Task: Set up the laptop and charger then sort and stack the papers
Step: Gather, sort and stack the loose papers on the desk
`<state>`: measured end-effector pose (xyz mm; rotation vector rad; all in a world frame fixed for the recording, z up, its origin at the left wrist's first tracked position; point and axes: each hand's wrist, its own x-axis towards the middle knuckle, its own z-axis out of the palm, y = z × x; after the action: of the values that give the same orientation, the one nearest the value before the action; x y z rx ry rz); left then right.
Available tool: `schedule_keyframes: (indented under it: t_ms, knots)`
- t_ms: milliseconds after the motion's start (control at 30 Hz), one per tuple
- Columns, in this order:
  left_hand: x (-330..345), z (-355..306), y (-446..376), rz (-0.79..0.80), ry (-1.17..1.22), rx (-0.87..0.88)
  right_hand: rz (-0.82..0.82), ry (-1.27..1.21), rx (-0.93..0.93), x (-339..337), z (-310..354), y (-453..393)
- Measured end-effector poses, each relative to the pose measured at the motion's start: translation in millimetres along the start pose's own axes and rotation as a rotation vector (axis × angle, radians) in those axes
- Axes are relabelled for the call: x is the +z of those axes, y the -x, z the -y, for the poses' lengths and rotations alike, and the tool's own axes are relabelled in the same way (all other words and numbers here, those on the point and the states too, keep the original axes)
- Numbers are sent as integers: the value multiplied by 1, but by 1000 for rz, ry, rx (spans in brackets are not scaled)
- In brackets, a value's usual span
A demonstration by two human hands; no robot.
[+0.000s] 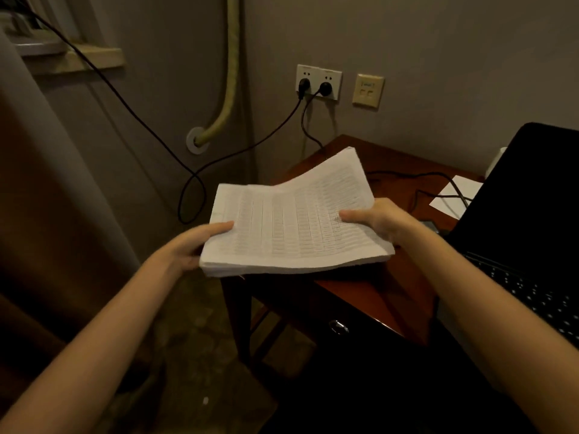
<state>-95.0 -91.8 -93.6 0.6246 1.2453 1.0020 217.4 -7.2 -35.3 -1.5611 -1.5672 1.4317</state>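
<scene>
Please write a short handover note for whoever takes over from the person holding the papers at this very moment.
Left hand: grips the left edge of the thick white stack of printed table sheets.
Right hand: grips the stack's right edge, thumb on top.
The stack is held over the near left corner of the reddish-brown wooden desk.
Done: the open black laptop stands on the desk; two black plugs sit in the white wall socket.
Left: set the stack down; a loose white sheet lies by the laptop.
</scene>
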Motion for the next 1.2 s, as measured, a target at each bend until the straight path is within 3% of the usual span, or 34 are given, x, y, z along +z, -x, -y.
schedule_keyframes:
  t_ms: [100,200,300,400,533,633,800,1000,1200]
  knots:
    - [-5,36,7,129,260,87,56,188,-15,8,4,-15]
    - [-1,50,19,135,327,165,61,435,-54,21,12,-36]
    - [3,56,23,92,258,171,-98,754,-149,33,18,-59]
    - [11,62,25,12,279,166,-268,904,-242,40,13,-63]
    - [35,68,30,3,272,190,-402,950,-246,39,-12,-57]
    - [65,72,33,-41,300,214,-517,913,-395,40,-28,-44]
    - [100,62,21,-110,324,215,-464,688,-450,36,-52,-20]
    - [112,37,7,-112,91,166,-415,698,-486,35,-73,-7]
    - [87,25,16,-278,-627,14,-371,667,-508,41,-80,6]
